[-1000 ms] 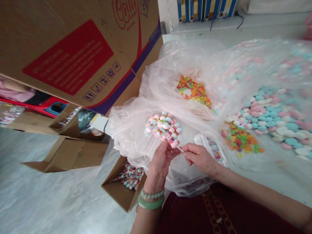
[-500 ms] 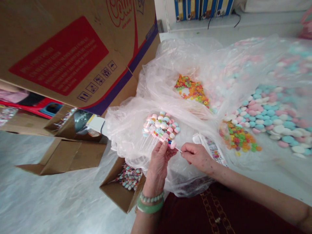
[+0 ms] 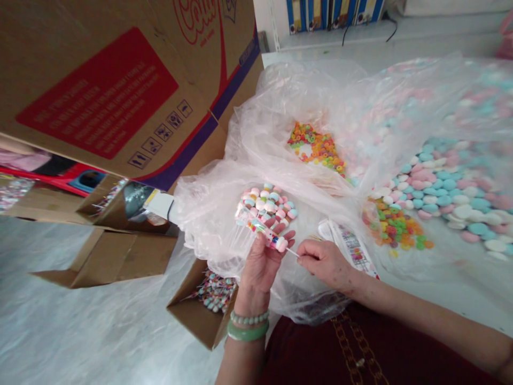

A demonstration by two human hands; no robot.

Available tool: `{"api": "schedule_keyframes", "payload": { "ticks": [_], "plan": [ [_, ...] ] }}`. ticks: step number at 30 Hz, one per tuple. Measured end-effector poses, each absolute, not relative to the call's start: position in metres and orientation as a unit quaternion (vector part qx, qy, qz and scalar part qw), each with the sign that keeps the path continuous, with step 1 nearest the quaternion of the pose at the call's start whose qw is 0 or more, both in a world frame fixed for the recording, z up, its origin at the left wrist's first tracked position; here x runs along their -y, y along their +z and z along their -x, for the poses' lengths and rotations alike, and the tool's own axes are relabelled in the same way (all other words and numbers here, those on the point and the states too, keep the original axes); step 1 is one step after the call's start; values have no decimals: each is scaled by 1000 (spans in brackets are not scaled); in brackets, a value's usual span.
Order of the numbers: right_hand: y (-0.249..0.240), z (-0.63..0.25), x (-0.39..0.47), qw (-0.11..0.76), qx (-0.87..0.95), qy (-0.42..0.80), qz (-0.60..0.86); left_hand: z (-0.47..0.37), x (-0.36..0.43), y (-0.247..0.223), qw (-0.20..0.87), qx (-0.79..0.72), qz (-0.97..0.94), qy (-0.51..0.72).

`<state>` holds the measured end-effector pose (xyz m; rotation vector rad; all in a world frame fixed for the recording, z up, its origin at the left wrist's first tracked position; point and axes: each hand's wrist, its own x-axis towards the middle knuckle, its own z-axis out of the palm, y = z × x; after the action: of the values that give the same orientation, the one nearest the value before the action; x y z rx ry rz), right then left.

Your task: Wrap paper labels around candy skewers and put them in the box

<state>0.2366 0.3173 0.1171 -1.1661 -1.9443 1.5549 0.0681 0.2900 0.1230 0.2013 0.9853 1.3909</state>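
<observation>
Candy stick (image 3: 272,239) lies across my left hand (image 3: 262,254), fingers loosely curled beneath it; my right hand (image 3: 320,262) pinches its white stem. Both are above the plastic sheet (image 3: 216,214), beside its candy pile (image 3: 266,200).

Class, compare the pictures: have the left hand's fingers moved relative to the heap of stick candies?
Yes. The fingers of the left hand have spread toward the candy heap, now overlapping its near edge in view.
</observation>
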Motion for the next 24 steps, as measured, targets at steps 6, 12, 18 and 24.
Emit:
{"api": "schedule_keyframes", "payload": {
  "ticks": [6, 12, 18, 24],
  "plan": [
    [121, -241, -327, 185, 597, 682, 380, -62, -291, 121, 650, -404, -86, 638],
    [117, -239, -324, 157, 733, 546, 375, -73, -299, 125, 626, -401, -86, 664],
    [116, -234, -322, 178, 722, 546, 386, -82, -301, 129, 606, -434, -102, 658],
    [116, -234, -327, 166, 413, 837, 318, -77, -301, 130, 621, -450, -48, 640]
  ]
}}
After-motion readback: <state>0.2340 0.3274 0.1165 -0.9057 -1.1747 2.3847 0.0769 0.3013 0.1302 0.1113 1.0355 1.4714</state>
